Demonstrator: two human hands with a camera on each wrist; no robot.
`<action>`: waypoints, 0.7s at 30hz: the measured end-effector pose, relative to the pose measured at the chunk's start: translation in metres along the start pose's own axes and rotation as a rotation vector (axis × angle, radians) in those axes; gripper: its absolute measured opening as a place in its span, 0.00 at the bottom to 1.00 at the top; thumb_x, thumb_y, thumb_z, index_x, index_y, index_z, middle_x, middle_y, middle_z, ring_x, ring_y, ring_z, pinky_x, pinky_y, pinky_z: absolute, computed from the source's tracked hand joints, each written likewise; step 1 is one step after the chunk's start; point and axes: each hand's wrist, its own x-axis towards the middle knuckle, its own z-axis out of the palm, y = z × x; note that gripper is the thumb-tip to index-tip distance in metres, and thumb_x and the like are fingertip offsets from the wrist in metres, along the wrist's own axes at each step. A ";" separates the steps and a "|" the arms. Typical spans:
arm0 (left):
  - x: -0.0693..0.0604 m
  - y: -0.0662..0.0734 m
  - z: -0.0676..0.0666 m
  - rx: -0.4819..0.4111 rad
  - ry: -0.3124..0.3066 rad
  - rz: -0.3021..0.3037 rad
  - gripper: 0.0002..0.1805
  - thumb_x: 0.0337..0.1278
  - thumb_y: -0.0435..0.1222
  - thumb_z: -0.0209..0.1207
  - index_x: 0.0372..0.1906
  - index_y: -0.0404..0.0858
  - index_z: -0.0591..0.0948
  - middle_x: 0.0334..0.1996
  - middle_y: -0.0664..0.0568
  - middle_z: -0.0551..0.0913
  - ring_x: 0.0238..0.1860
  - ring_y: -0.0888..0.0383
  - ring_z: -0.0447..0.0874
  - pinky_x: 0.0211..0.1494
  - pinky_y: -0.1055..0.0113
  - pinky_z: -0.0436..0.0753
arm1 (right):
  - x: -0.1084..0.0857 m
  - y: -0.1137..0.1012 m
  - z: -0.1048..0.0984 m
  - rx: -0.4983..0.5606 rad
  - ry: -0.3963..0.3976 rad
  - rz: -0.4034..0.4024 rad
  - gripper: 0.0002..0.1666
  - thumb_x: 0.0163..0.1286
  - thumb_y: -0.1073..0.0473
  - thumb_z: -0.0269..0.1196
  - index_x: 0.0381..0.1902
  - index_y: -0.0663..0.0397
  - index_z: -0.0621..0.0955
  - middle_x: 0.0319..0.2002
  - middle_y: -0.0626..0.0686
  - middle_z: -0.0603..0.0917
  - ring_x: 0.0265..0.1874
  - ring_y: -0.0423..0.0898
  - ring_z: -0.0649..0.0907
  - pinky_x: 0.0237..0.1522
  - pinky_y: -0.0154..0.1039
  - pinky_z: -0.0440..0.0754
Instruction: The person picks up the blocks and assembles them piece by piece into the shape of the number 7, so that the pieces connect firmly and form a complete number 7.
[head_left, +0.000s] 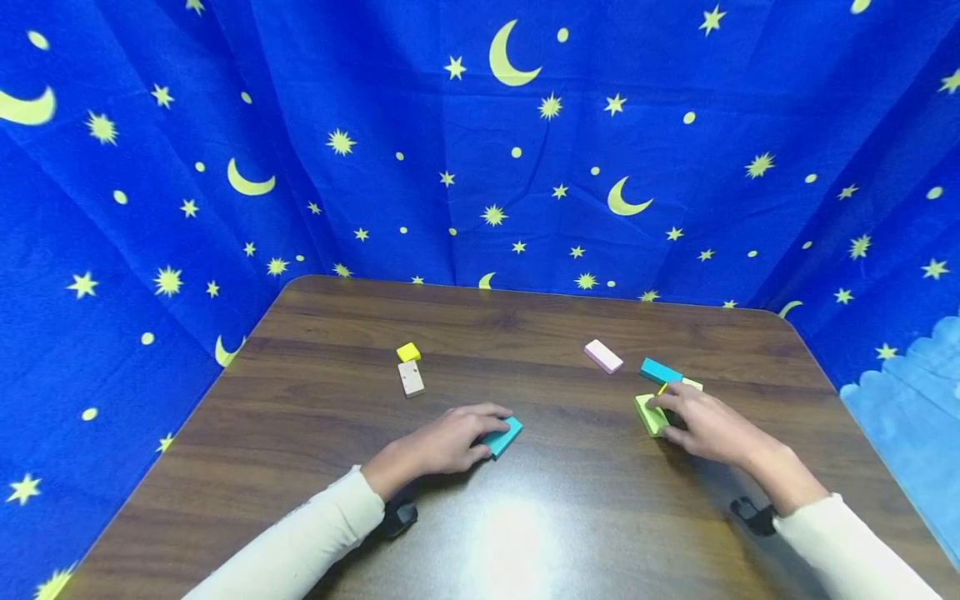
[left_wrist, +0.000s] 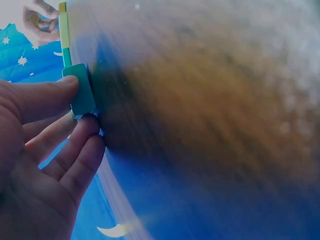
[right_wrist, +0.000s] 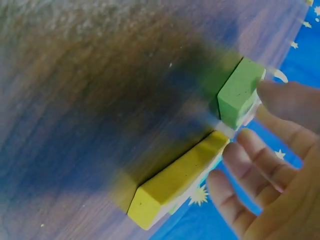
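Note:
In the head view my left hand pinches a teal rectangular block low over the wooden table. The left wrist view shows the thumb on one face of this teal block, with fingers curled beneath and behind it. Over on the right, my right hand has thumb and index finger at a light green block; the index fingertip is partly hidden. A yellow block lies beside the other fingers, mostly covered by the hand in the head view. Just beyond are a blue block and a cream block.
A pink block lies farther back, left of the blue one. On the left side a small yellow block touches or nearly touches a beige block. Blue star-patterned cloth hangs behind the wooden table.

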 end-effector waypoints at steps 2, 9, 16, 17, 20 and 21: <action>0.000 0.000 0.000 0.002 0.001 -0.003 0.21 0.65 0.35 0.61 0.62 0.38 0.79 0.69 0.49 0.74 0.67 0.51 0.76 0.65 0.56 0.79 | 0.001 0.001 0.003 0.010 0.042 -0.054 0.26 0.56 0.73 0.64 0.53 0.56 0.83 0.48 0.58 0.81 0.45 0.52 0.82 0.43 0.51 0.82; 0.000 0.001 0.002 0.005 0.005 -0.015 0.22 0.64 0.36 0.62 0.62 0.39 0.80 0.69 0.50 0.75 0.67 0.51 0.76 0.66 0.56 0.79 | 0.006 0.003 0.009 -0.006 0.068 -0.179 0.32 0.50 0.81 0.58 0.50 0.51 0.87 0.55 0.61 0.82 0.56 0.62 0.80 0.56 0.62 0.79; -0.002 0.002 0.001 0.008 0.027 -0.028 0.21 0.64 0.36 0.62 0.60 0.38 0.81 0.69 0.49 0.75 0.67 0.50 0.77 0.66 0.55 0.79 | 0.011 0.006 0.015 -0.027 0.094 -0.186 0.28 0.50 0.75 0.70 0.51 0.54 0.86 0.54 0.60 0.83 0.55 0.62 0.81 0.56 0.62 0.79; -0.002 0.002 0.001 0.008 0.029 -0.028 0.20 0.64 0.36 0.62 0.60 0.38 0.81 0.69 0.49 0.75 0.67 0.50 0.77 0.66 0.55 0.79 | 0.012 0.006 0.016 -0.034 0.107 -0.198 0.27 0.50 0.74 0.71 0.51 0.55 0.86 0.53 0.59 0.84 0.54 0.61 0.81 0.56 0.61 0.79; -0.002 0.002 0.002 0.010 0.036 -0.022 0.20 0.64 0.36 0.62 0.60 0.38 0.81 0.69 0.48 0.75 0.67 0.49 0.77 0.66 0.55 0.79 | 0.015 0.007 0.017 -0.028 0.135 -0.223 0.26 0.49 0.75 0.71 0.49 0.58 0.86 0.51 0.58 0.85 0.52 0.58 0.82 0.53 0.58 0.81; -0.002 0.002 0.002 0.010 0.038 -0.020 0.20 0.64 0.36 0.62 0.60 0.38 0.81 0.68 0.48 0.75 0.67 0.50 0.77 0.65 0.56 0.79 | 0.015 0.007 0.018 -0.020 0.136 -0.222 0.26 0.49 0.75 0.70 0.49 0.59 0.86 0.50 0.57 0.85 0.51 0.58 0.83 0.53 0.58 0.81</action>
